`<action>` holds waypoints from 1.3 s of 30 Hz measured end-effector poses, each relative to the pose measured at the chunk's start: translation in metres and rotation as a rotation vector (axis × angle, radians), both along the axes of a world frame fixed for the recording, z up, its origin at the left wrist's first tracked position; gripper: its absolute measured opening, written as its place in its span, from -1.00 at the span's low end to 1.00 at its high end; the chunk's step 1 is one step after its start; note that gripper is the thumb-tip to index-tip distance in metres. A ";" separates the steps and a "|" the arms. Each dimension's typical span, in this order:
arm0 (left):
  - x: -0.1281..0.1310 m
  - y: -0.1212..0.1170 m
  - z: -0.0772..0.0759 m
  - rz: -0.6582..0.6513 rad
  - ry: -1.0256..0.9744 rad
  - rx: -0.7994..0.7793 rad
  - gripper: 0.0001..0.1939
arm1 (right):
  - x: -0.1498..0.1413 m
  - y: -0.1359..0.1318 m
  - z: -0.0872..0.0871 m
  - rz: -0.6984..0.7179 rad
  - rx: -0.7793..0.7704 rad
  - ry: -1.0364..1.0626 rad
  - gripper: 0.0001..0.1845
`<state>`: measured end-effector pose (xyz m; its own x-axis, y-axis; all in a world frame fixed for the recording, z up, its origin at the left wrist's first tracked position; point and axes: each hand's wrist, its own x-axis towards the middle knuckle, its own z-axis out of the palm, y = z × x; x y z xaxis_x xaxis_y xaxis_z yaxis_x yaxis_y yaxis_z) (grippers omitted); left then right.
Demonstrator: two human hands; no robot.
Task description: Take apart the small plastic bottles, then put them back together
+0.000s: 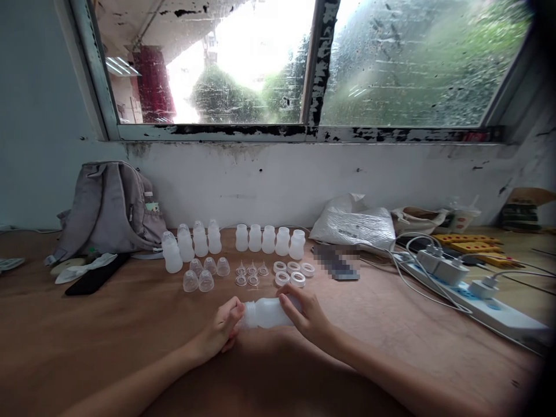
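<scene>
A translucent white baby bottle (271, 313) lies sideways between my hands, low over the near side of the table. My left hand (226, 325) is closed round its top end, so whatever sits there is mostly covered by the fingers. My right hand (307, 315) grips the base end from the right. Just beyond are clear dome caps (205, 281), clear nipples (252, 279) and white collar rings (297, 279) in small groups. Farther back stand several open bottles (269, 239) in a row, and to their left several capped bottles (172, 252).
A grey backpack (110, 208) leans at the back left, with a black flat case (96, 274) before it. A silvery plastic bag (358, 226) and a pixelated phone-like object (345, 271) lie right of the bottles. A white power strip (504, 318) with plugs and cables runs along the right.
</scene>
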<state>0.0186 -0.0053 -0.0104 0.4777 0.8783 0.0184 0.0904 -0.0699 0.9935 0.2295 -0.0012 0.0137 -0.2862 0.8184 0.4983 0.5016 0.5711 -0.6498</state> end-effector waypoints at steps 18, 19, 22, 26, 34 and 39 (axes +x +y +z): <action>-0.027 0.023 0.002 0.362 0.409 0.484 -0.58 | 0.025 0.031 0.001 -0.155 -0.158 0.189 -0.67; -0.031 0.027 0.002 0.399 0.493 0.557 -0.57 | 0.026 0.032 0.001 -0.154 -0.172 0.194 -0.67; -0.043 0.035 0.002 0.436 0.701 0.666 -0.59 | 0.024 0.031 -0.001 -0.131 -0.193 0.178 -0.67; -0.052 0.041 0.003 0.405 0.830 0.865 -0.63 | 0.021 0.028 -0.004 -0.107 -0.190 0.128 -0.67; -0.060 0.050 0.003 0.435 0.964 1.167 -0.59 | 0.020 0.028 -0.004 -0.103 -0.181 0.078 -0.66; -0.063 0.056 -0.002 0.491 0.941 1.208 -0.61 | 0.019 0.026 -0.002 -0.105 -0.163 0.059 -0.67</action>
